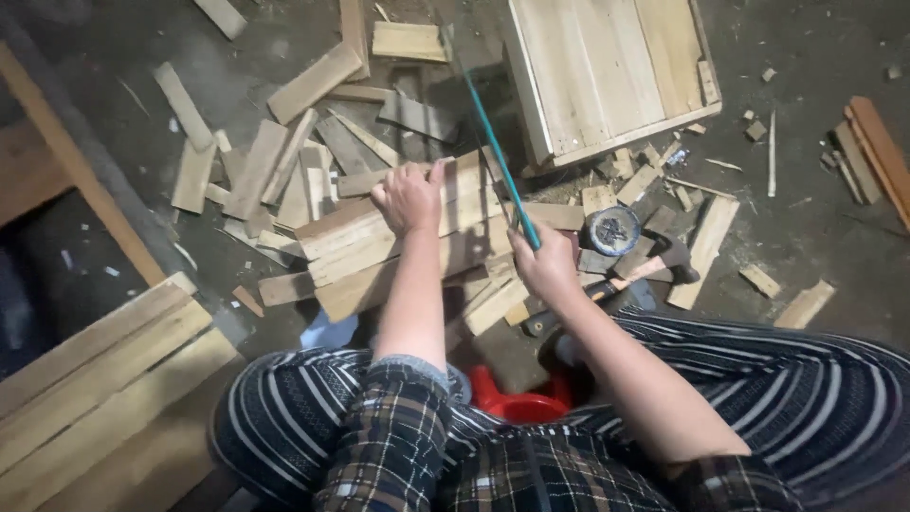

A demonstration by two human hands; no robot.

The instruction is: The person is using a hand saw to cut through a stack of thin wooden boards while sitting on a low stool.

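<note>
While sitting low over a floor point(815, 218) littered with wood offcuts, the person is pressing the left hand point(409, 197) down on a bundle of short wooden slats point(398, 248), fingers curled over its far edge and gripping it. The bundle is lying just in front of the knees, its long axis running from near left up to far right. The right hand point(548, 267) is closing tightly around the near end of a thin teal saw blade point(498, 156), which is slanting away from that hand toward the far left and crossing the right end of the slats. So the right hand is sitting just beside the bundle's right end, while the left is resting on its middle. A hammer point(654, 267) is lying just right of the right hand, a dark round tin point(613, 229) beyond it, and a pale wooden crate point(611, 71) farther off. Flat boards point(104, 379) are lying at near left.
</note>
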